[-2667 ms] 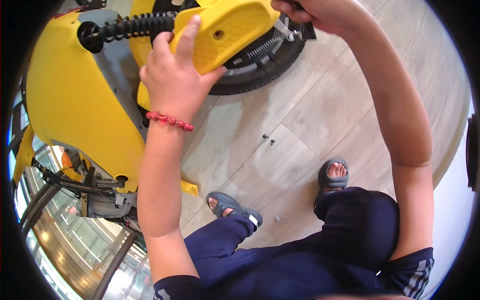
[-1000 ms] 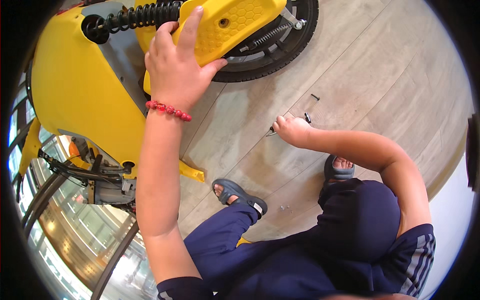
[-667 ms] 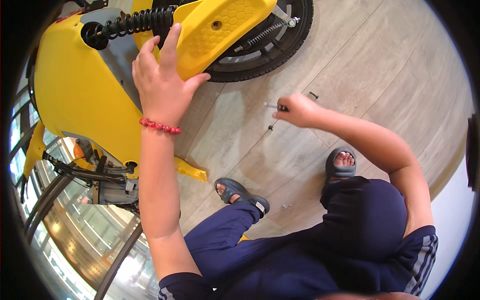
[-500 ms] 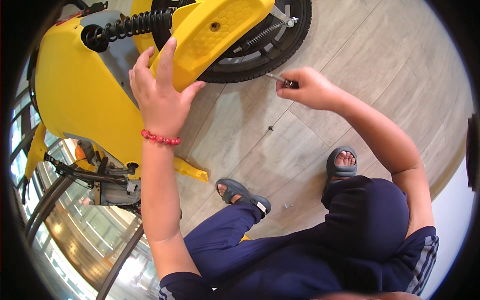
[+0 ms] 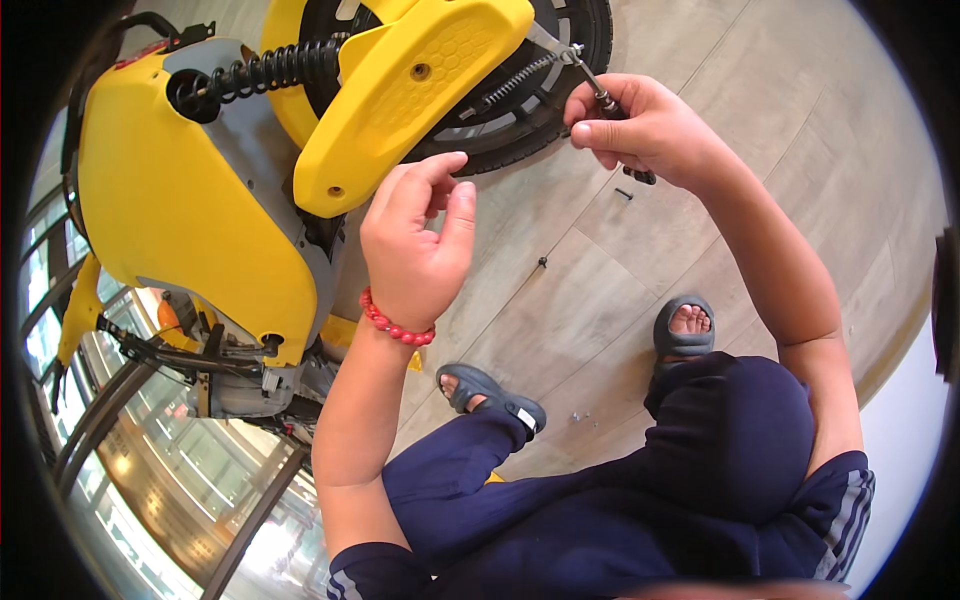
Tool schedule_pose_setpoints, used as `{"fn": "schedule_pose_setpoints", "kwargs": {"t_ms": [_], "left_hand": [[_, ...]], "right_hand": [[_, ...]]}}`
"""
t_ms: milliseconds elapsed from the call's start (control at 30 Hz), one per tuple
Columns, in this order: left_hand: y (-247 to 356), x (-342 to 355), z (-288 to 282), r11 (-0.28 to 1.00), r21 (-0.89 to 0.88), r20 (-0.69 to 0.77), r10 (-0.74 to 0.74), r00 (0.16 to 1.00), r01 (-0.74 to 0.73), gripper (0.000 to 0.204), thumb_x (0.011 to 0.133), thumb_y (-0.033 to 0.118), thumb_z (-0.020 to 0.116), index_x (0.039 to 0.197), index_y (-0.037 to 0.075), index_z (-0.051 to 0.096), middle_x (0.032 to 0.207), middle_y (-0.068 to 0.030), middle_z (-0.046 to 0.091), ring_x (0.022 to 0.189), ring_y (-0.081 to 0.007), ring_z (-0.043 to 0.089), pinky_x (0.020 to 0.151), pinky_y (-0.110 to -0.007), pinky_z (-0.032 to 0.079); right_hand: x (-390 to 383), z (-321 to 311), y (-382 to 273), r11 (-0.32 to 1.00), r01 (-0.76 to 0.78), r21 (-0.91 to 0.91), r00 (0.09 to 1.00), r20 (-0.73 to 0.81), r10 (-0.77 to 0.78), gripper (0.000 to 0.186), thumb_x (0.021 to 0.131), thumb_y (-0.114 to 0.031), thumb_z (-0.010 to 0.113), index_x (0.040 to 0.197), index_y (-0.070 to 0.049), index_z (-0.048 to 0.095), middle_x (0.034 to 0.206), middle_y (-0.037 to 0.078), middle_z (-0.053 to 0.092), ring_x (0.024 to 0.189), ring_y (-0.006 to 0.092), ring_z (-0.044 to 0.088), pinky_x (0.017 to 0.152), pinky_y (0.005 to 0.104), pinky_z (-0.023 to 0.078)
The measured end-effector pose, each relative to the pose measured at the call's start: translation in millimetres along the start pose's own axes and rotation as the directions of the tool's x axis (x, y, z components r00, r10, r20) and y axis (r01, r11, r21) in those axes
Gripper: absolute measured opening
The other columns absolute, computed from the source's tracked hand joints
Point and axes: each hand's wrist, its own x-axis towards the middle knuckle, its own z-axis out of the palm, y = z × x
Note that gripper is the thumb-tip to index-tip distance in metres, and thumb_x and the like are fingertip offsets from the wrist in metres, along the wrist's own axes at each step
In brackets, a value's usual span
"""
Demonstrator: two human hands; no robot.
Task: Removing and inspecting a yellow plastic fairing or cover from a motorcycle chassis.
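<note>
My right hand (image 5: 650, 128) is closed around a screwdriver (image 5: 605, 100) with a metal shaft; a dark handle end shows below the palm. Its tip meets or overlaps the metal brake arm (image 5: 572, 52) beside the black wheel (image 5: 545, 118); contact is hard to tell. A thin spring (image 5: 520, 80) runs along that wheel. My left hand (image 5: 415, 235), with a red bead bracelet, hovers beside the tyre and the yellow swingarm cover (image 5: 400, 105). Its fingers are loosely bent, the thumb stands apart, and nothing shows in it.
The yellow scooter body (image 5: 180, 190) lies at the left, with a black coil shock (image 5: 280, 75). On the wood-look floor are a dark bolt (image 5: 624, 194), a small dark screw (image 5: 543, 262) and tiny shiny bits (image 5: 580, 417). My sandalled feet (image 5: 685, 325) are nearby. Glass panes (image 5: 190, 470) stand lower left.
My right hand has moved up with the screwdriver, bringing its tip to the brake arm. My left hand has left the yellow cover, moving right and down, with its fingers curling in.
</note>
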Motion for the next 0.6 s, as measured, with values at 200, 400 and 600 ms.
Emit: {"fn": "schedule_pose_setpoints", "kwargs": {"t_ms": [200, 400, 600], "left_hand": [[8, -1, 7, 0.967, -0.191, 0.21, -0.128, 0.969, 0.169, 0.02, 0.087, 0.004, 0.06, 0.106, 0.0, 0.063, 0.087, -0.0002, 0.057, 0.075, -0.0056, 0.053, 0.07, -0.02, 0.044], [9, 2, 24, 0.836, -0.402, 0.323, -0.253, 0.912, 0.375, 0.026, 0.089, 0.005, 0.059, 0.114, 0.0, 0.057, 0.092, -0.0021, 0.058, 0.078, -0.007, 0.054, 0.071, -0.022, 0.046], [5, 10, 26, 0.503, -0.67, 0.444, -0.318, 0.837, 0.546, 0.027, 0.091, 0.006, 0.057, 0.117, 0.0, 0.056, 0.097, -0.0051, 0.062, 0.082, -0.0096, 0.059, 0.074, -0.025, 0.051]], "right_hand": [[-5, -15, 14, 0.985, 0.076, 0.152, 0.997, 0.005, -0.077, 0.019, 0.078, -0.009, 0.072, 0.092, -0.005, 0.06, 0.08, 0.002, 0.062, 0.06, 0.0048, 0.053, 0.046, 0.0161, 0.036], [-7, -15, 8, 0.957, 0.029, 0.289, 0.993, 0.101, -0.061, 0.022, 0.077, -0.006, 0.072, 0.094, -0.003, 0.06, 0.084, 0.008, 0.064, 0.058, 0.0066, 0.053, 0.047, 0.0174, 0.039], [-8, -16, 8, 0.977, 0.054, 0.209, 0.995, 0.076, -0.071, 0.02, 0.078, -0.009, 0.073, 0.092, -0.002, 0.06, 0.076, 0.004, 0.062, 0.056, 0.0061, 0.05, 0.049, 0.0187, 0.04]]}}
